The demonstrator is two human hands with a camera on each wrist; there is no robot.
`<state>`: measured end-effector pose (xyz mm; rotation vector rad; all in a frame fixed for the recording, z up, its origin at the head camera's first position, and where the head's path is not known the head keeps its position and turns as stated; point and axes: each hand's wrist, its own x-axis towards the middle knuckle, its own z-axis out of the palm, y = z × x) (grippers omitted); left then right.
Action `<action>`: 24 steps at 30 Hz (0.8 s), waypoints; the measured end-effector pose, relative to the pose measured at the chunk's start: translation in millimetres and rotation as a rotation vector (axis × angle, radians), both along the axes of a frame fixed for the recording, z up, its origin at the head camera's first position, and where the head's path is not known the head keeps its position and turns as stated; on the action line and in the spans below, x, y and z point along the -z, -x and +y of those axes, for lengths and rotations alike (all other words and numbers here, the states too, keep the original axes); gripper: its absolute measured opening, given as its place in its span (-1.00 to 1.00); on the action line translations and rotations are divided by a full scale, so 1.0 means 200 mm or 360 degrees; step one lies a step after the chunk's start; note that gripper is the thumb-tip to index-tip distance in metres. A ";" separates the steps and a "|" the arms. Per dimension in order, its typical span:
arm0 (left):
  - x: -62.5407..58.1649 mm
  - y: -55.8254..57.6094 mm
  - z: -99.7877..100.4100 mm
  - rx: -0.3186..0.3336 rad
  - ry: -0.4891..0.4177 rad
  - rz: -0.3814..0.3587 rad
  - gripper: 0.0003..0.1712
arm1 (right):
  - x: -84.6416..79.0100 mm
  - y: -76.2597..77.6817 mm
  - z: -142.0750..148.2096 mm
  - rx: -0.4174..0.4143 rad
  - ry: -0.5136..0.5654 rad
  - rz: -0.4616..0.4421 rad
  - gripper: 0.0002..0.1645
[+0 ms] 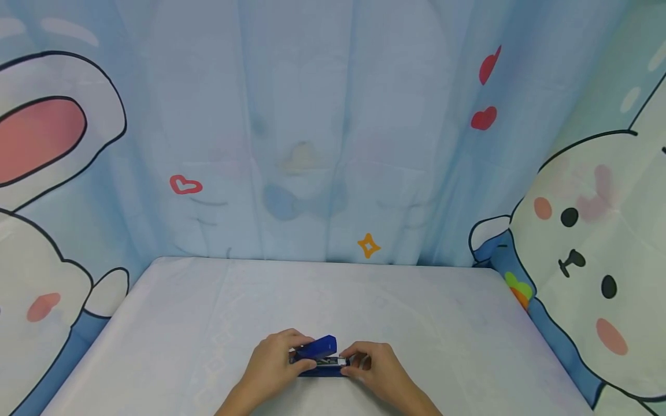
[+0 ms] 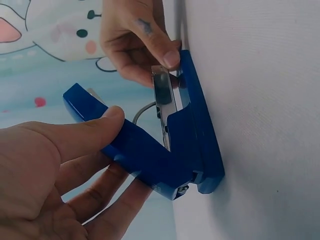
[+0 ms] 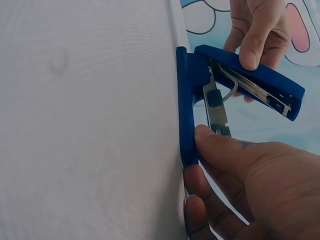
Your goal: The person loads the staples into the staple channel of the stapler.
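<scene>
A blue stapler [image 1: 321, 372] sits on the white table near its front edge, its top cover [image 2: 140, 150] swung up and its metal staple channel [image 3: 216, 107] exposed. My left hand [image 1: 278, 361] grips the raised cover between thumb and fingers. At the front end of the stapler, my right hand [image 1: 380, 367] pinches the base [image 3: 186, 115] with the thumb on its upper side and fingertips at its edge. A curved metal strip [image 2: 144, 111] links cover and channel. Whether staples lie in the channel, I cannot tell.
White cloth covers the table [image 1: 208, 312] around the stapler. Behind it hangs a light blue curtain [image 1: 312, 115] printed with hearts and cartoon rabbits, one on each side.
</scene>
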<state>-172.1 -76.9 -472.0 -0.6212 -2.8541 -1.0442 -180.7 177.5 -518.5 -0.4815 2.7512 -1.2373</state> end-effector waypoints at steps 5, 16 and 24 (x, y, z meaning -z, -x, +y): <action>-0.01 0.00 0.02 -0.0007 0.0086 0.0006 -0.60 | 0.00 0.00 0.00 -0.0001 -0.0004 0.0004 -0.78; 0.00 -0.01 0.04 -0.0004 0.0156 0.0049 -0.61 | 0.00 0.01 0.01 -0.0010 0.0010 -0.0008 -0.78; 0.01 -0.02 0.06 -0.0026 0.0226 0.0107 -0.62 | 0.01 0.01 0.01 -0.0015 0.0025 0.0012 -0.79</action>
